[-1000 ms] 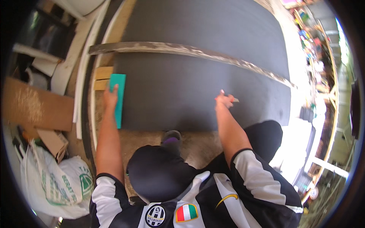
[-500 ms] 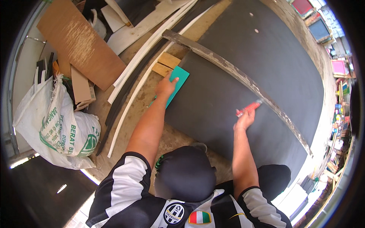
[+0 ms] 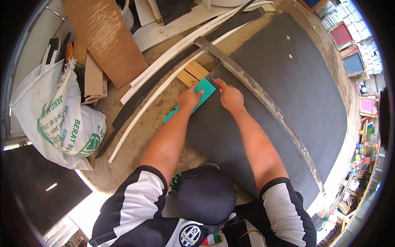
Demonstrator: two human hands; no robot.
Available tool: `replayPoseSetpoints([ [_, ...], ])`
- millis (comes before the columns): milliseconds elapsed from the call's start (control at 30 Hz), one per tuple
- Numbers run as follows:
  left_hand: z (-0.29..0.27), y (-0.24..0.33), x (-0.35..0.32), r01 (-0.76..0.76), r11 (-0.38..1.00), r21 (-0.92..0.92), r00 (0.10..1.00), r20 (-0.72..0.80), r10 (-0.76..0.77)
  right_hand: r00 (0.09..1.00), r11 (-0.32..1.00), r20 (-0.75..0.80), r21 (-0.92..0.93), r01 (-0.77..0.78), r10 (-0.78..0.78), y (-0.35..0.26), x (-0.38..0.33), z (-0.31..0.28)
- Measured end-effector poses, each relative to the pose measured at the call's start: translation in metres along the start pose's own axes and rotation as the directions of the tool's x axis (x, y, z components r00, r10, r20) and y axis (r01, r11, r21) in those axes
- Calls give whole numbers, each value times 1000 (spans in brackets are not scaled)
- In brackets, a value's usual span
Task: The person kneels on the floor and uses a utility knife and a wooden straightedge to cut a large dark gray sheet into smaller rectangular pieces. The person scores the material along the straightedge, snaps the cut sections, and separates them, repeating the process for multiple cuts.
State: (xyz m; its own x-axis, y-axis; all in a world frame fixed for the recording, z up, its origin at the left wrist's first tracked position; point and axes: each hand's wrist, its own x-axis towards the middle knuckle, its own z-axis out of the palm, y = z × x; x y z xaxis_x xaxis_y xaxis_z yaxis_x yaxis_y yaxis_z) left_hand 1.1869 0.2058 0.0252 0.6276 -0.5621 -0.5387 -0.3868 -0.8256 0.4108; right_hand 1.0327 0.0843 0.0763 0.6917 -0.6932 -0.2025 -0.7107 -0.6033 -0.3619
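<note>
My left hand (image 3: 189, 100) grips a flat turquoise strip (image 3: 206, 87) lying along the left edge of a large black sheet (image 3: 304, 99), thumb on its top face. In my right hand (image 3: 231, 99) is a red utility knife (image 3: 215, 80), mostly hidden by the fingers. Its tip points at the far end of the strip, close to the sheet's edge. A long weathered wooden bar (image 3: 263, 96) lies across the sheet, beyond my right hand. Two short wooden blocks (image 3: 193, 72) sit side by side just beyond my left hand.
Long white strips (image 3: 144, 129) and black strips (image 3: 135, 103) lie on the floor to the left. A stuffed white sack (image 3: 66, 123) and a brown board (image 3: 107, 41) stand farther left. Colored frames (image 3: 352, 64) and cluttered shelves line the right side. My knee (image 3: 201, 195) is close in front.
My right hand has brought the knife leftward and away from me, from beside the wooden bar to the turquoise strip's far end. My left hand stays on the strip. The whole view has shifted slightly.
</note>
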Motion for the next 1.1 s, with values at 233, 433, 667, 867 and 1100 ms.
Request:
replayPoseSetpoints([
  [233,0,1,-2,-7,999,-39,1000,-5,6,995,995,65,-62,74,-70,0,22,9],
  [433,3,-1,1,-17,999,-42,1000,-27,16,992,995,89,-37,88,-84,-5,25,11],
  [667,4,-2,2,-23,998,-52,999,-31,22,993,996,71,-7,93,-92,-4,27,7],
  [867,5,0,3,10,999,-48,1000,-16,-10,989,993,99,-34,109,-105,0,28,7],
  [1100,6,-3,3,-14,999,-33,999,-29,13,983,982,114,-100,159,-147,-2,29,6],
])
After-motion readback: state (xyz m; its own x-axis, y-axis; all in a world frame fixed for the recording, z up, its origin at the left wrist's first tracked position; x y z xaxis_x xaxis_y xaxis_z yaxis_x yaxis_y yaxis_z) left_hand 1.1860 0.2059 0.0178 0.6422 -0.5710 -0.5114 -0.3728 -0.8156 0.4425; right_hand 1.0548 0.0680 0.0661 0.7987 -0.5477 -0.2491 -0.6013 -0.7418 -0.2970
